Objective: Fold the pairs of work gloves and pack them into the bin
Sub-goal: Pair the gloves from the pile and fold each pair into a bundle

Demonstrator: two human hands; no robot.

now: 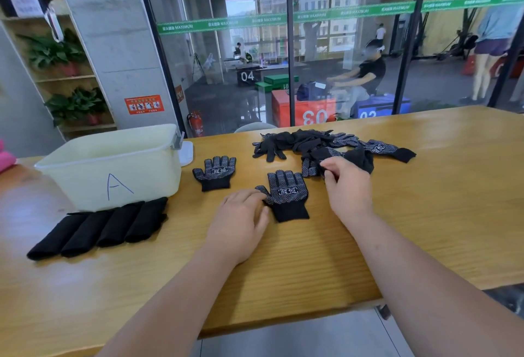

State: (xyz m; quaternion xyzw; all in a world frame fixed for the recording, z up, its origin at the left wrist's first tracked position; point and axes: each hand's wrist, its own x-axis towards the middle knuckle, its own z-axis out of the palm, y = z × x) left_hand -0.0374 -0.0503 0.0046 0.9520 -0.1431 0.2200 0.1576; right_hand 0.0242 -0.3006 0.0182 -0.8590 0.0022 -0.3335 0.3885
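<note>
A pale plastic bin [113,163] marked with a hand-drawn A stands on the wooden worktop [425,215]; everything else is placed from it. Touching the bin's front wall lies a row of four folded gloves [99,226], plain black rolls side by side. Just right of the bin a flat glove [215,173] lies palm up, black knit with pale grip dots. Further right a second flat glove [286,195] lies the same way. The left grip [241,220] is released, its relaxed fingers resting on that glove's thumb. Well right of the bin, towards the glass wall, a tangled pile of gloves [312,141] sprawls. At its near edge the right grip [348,186] pinches a crumpled glove [360,159]. Bare grained wood runs on right of the pile and forward to the worktop's near edge.
</note>
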